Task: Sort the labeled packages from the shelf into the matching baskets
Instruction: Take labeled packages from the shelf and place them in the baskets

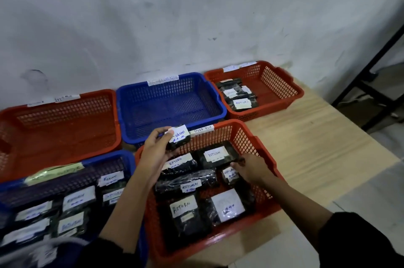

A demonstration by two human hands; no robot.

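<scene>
The left hand (156, 147) held a small black package (178, 139) above the far rim of the near red basket (258, 143), fingers and thumb curled round it, its white label reading "RETURN" facing up. The right hand (251, 169) reached down into that basket, fingertips pinching the near corner of a second package (216, 155) labelled "RETURN". Around it in the same basket lay five more black wrapped packages with white labels. A tag on the basket's far rim read "OVER DUE" (202, 129).

To the left, a blue basket (122, 158) held further labelled packages, blurred. Behind stood three baskets against the white wall (196, 16): an orange one (65, 125) on the left, a blue one (170, 106) in the middle, and a red one (279, 90) on the right holding a few packages. All sat on a pale wooden table (317, 147). A black metal frame (376, 66) stood at the far right.
</scene>
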